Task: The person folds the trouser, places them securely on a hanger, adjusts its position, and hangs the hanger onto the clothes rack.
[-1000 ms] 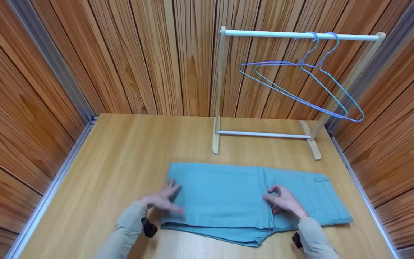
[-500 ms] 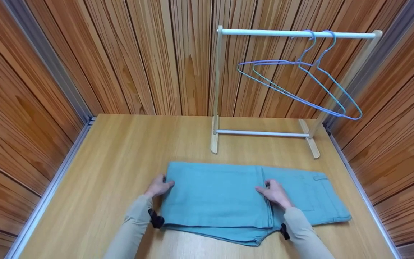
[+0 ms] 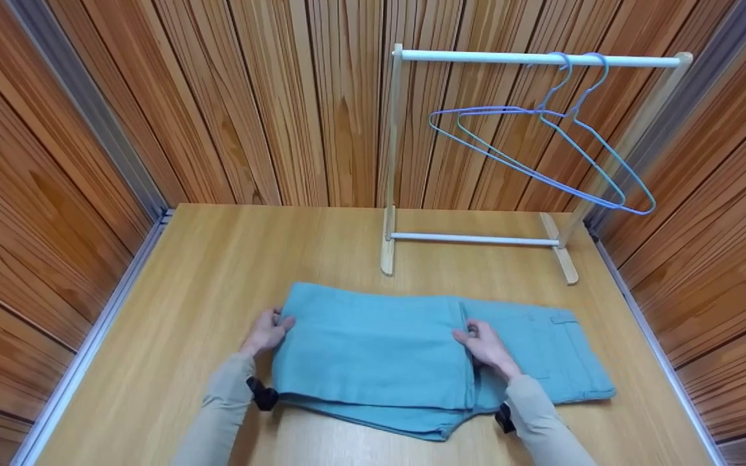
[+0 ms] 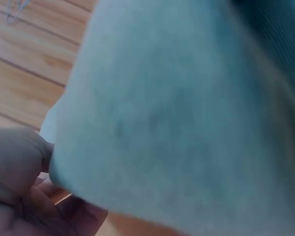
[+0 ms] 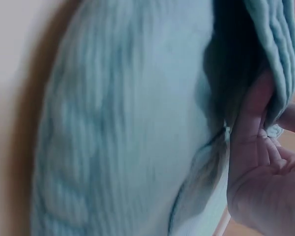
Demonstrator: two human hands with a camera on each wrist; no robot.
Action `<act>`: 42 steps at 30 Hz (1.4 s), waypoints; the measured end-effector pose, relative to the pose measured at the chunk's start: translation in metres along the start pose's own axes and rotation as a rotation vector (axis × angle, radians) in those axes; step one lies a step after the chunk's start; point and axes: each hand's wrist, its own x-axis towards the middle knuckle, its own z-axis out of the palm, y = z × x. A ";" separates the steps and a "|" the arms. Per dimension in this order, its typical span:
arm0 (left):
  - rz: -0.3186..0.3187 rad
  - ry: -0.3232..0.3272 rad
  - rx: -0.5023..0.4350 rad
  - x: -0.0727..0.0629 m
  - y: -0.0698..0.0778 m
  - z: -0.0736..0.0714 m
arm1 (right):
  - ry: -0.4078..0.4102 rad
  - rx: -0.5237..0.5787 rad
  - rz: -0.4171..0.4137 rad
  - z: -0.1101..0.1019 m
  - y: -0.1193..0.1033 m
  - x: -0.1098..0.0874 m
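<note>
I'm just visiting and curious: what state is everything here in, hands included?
Trousers: folded, legs doubled back; not on a hanger.
Left hand: gripping the folded edge, thumb on top.
Right hand: gripping the hem edge partway along the trousers.
Hangers: two, hooked on the rack, bare.
Rack: upright on the table, holding the hangers.

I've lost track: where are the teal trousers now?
In the head view's lower middle, the teal trousers are on the table before the clothes rack, gripped by left hand and right hand.
</note>
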 end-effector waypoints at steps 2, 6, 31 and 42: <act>0.006 0.015 0.024 0.002 -0.004 -0.004 | 0.000 -0.001 0.001 0.006 -0.003 0.001; 0.018 0.013 0.087 0.005 -0.013 -0.003 | 0.013 -0.072 0.012 0.019 -0.003 0.004; 0.456 0.037 0.679 0.054 0.011 0.001 | 0.130 -0.221 -0.020 0.024 -0.006 0.018; 0.483 0.101 0.723 0.065 0.014 0.006 | 0.121 -0.247 -0.028 0.025 -0.008 0.018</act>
